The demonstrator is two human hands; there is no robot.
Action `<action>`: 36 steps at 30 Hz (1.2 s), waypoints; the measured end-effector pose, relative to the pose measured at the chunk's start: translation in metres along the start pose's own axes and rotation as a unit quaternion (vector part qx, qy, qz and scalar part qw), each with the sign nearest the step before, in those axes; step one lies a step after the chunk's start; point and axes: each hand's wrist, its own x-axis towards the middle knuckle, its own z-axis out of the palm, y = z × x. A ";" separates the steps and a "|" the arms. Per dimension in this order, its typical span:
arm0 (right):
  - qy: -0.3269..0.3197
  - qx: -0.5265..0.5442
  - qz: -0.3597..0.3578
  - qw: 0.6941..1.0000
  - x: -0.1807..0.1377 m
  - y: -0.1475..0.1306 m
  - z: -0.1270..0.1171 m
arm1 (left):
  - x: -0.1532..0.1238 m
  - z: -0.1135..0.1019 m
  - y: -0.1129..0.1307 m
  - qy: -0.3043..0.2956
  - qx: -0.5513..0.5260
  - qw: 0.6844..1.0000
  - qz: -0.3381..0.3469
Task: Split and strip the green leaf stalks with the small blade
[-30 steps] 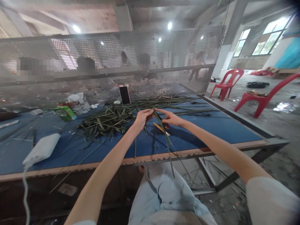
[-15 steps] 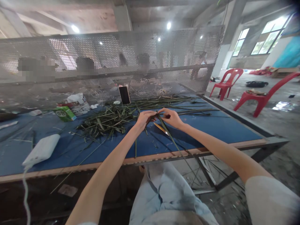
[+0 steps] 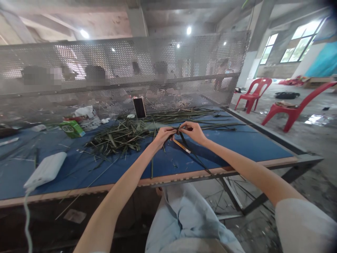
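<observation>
My left hand [image 3: 163, 136] and my right hand [image 3: 193, 131] meet above the blue table, fingertips almost touching. Both pinch dark green leaf strips [image 3: 183, 140] between thumb and fingers; where the strips cross is too small to make out. One strip hangs from under my right hand down toward the table's front edge. Just below the hands lies a slim yellow-orange tool with a pale end [image 3: 182, 146], perhaps a cutter; its kind is unclear. Left of my left hand, a tangled heap of cut leaf strips [image 3: 118, 137] covers the tabletop.
Long strips [image 3: 189, 114] lie along the back of the blue table [image 3: 242, 144]. A phone [image 3: 139, 107] leans on the perforated metal screen [image 3: 195, 66]. To the left are a green box [image 3: 73, 129] and a white power bank [image 3: 47, 169] with a cable. Red chairs [image 3: 254, 95] stand right.
My right hand's fingers have closed in beside the left fingertips. The long strip that slanted over the table edge has swung back and now lies lower and less visible.
</observation>
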 end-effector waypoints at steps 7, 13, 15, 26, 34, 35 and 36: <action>-0.001 0.027 0.066 0.997 0.003 0.007 0.002 | -0.005 0.004 0.003 0.022 0.077 0.996 0.042; -0.033 0.059 0.149 0.987 0.002 0.003 0.001 | -0.004 0.002 -0.002 0.037 0.154 0.981 0.109; -0.054 0.081 0.179 0.979 0.002 0.002 -0.001 | -0.004 0.001 -0.003 0.031 0.172 0.978 0.118; -0.012 0.130 0.074 0.989 -0.004 -0.015 0.003 | 0.002 -0.003 -0.012 0.072 0.246 0.953 0.162; -0.163 0.163 0.102 0.968 -0.010 -0.011 0.016 | -0.006 -0.001 -0.013 0.075 0.491 0.841 0.214; -0.164 0.164 0.101 0.967 -0.010 -0.009 0.017 | -0.007 -0.001 -0.011 0.080 0.500 0.835 0.217; -0.161 0.170 0.105 0.967 -0.010 -0.007 0.018 | -0.007 -0.001 -0.010 0.084 0.506 0.830 0.218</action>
